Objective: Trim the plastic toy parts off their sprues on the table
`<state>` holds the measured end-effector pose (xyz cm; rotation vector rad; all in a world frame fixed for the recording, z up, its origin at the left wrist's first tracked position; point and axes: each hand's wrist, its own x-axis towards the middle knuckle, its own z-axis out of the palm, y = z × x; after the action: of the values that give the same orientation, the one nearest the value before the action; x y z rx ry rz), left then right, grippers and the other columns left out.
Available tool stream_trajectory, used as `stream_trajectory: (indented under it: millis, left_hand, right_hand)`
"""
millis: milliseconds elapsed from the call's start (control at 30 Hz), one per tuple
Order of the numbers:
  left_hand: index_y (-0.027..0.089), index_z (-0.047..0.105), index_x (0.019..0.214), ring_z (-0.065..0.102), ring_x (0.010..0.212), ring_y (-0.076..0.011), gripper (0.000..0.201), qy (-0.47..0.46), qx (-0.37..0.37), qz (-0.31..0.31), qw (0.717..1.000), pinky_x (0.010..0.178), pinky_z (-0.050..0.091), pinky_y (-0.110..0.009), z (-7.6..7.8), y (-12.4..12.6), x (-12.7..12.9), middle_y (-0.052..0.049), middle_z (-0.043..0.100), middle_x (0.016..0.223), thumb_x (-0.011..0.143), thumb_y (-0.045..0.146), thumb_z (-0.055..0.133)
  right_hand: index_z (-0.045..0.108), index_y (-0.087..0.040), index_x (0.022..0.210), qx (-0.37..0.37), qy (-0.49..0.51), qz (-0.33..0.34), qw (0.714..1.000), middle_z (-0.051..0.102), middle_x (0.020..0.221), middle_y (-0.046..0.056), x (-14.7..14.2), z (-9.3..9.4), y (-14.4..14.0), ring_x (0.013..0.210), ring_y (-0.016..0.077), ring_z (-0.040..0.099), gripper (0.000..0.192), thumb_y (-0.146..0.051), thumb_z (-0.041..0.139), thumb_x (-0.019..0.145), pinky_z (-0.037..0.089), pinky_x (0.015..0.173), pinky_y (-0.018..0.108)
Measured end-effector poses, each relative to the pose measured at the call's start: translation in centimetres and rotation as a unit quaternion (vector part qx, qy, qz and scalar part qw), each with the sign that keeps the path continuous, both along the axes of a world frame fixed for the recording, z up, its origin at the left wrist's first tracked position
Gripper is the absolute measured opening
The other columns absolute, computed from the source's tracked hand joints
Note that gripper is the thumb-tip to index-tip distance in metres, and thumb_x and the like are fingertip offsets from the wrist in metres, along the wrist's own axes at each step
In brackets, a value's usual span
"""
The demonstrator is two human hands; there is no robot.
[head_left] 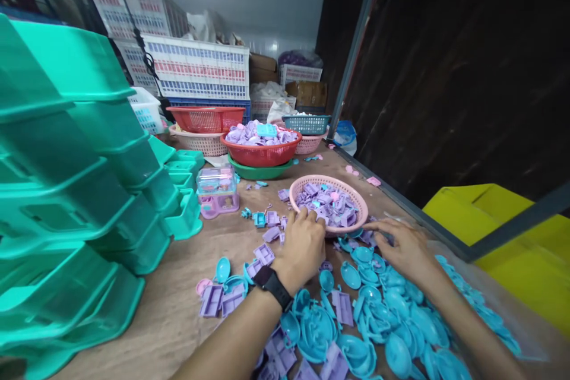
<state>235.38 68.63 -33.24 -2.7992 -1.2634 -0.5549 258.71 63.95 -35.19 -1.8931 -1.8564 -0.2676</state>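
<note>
My left hand [303,246], with a black watch on its wrist, rests knuckles-up at the near rim of a pink round basket [351,193] that holds several small purple plastic parts [327,202]. The fingers curl down against the rim; what they hold is hidden. My right hand [401,246] lies flat, fingers spread toward the basket, over a heap of blue oval plastic shells [392,314]. Purple rectangular pieces [218,300] lie scattered among the shells near my left forearm.
Tall stacks of teal plastic trays [75,190] fill the left. A red basket of purple parts [260,151] sits on a green one behind. A clear-lidded toy case [217,189] stands mid-table. Crates line the back; a yellow bin [516,237] sits right.
</note>
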Motion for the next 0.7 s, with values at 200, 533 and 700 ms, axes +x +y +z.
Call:
stream_trajectory:
  millis: [200,533,700]
  left_hand:
    - [0.015,0.066,0.108,0.056,0.115,-0.0311,0.024,-0.011,-0.018,-0.015,1.0,0.1,0.046,-0.053,-0.5,-1.5,0.2,-0.012,0.068,0.113,0.095,0.012,0.046]
    - [0.011,0.061,0.128,0.053,0.12,-0.0309,0.036,0.006,-0.016,-0.017,1.0,0.107,0.047,-0.056,-1.6,-3.3,0.6,-0.012,0.065,0.122,0.1,0.012,0.039]
    - [0.01,0.062,0.129,0.055,0.116,-0.0299,0.036,0.015,0.003,-0.015,1.0,0.107,0.049,-0.053,-2.2,-3.7,0.6,-0.011,0.066,0.12,0.101,0.014,0.039]
  right_hand:
    - [0.081,-0.029,0.098,0.015,-0.032,-0.01,0.999,0.077,0.106,0.007,0.6,2.4,2.8,0.102,0.0296,0.068,0.038,-0.029,0.045,0.087,0.049,0.092,0.044]
    - [0.081,-0.028,0.092,-0.112,-0.043,-0.056,0.991,0.08,0.102,0.006,-2.8,3.9,7.7,0.107,0.0314,0.07,0.027,-0.041,0.057,0.091,0.049,0.09,0.044]
    - [0.082,-0.03,0.095,-0.092,-0.042,0.009,0.995,0.081,0.099,0.005,-2.6,3.4,8.7,0.103,0.0296,0.072,0.025,-0.036,0.059,0.088,0.052,0.092,0.042]
